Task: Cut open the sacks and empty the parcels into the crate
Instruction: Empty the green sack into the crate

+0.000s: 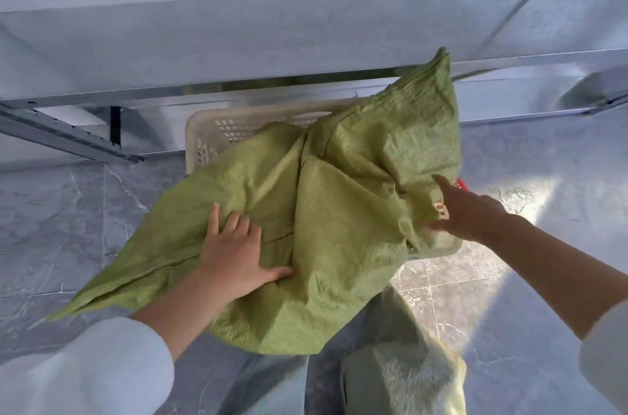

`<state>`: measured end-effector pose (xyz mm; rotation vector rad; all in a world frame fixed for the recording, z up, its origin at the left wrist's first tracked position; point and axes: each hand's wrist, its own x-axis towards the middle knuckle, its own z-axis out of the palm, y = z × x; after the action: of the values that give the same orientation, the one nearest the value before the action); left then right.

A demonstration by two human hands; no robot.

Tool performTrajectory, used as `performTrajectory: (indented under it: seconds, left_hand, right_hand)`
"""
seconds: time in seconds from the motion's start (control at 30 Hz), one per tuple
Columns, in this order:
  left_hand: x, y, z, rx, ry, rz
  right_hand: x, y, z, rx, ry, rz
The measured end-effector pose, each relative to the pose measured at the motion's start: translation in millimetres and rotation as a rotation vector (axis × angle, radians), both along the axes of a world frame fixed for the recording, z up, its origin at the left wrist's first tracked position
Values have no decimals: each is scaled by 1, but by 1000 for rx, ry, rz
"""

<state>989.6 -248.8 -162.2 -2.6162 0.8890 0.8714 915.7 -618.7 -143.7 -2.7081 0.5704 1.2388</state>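
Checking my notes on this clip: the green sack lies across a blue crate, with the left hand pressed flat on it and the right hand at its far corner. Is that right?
Not quite: the crate is cream-white, not blue, as the head view shows. The rest stands: the green sack lies across it, the left hand is pressed flat on it and the right hand is at its far corner.

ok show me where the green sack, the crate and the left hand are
green sack [339, 210]: head view, its creased middle.
crate [217, 124]: head view, far-left rim and slotted wall.
left hand [234, 254]: head view, back of the hand.
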Motion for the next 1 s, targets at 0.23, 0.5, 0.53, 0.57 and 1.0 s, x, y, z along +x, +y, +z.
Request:
performTrajectory:
  seconds: [0.23,0.5,0.53,0.57,1.0]
  left_hand:
    - [-10,-1,4,-192,-20,156]
    - [44,-62,79,-940,140,794]
    - [58,-72,93,-975,156,809]
    - [70,-83,108,-1006,161,809]
    - [101,-87,111,-505,-96,180]
  right_hand:
    - [59,89,-18,202,-449,184]
    - [110,157,-17,267,-297,521]
    - [122,145,-7,226,-391,439]
    - [136,131,7,193,-454,340]
    - [144,62,123,396,-621,-402]
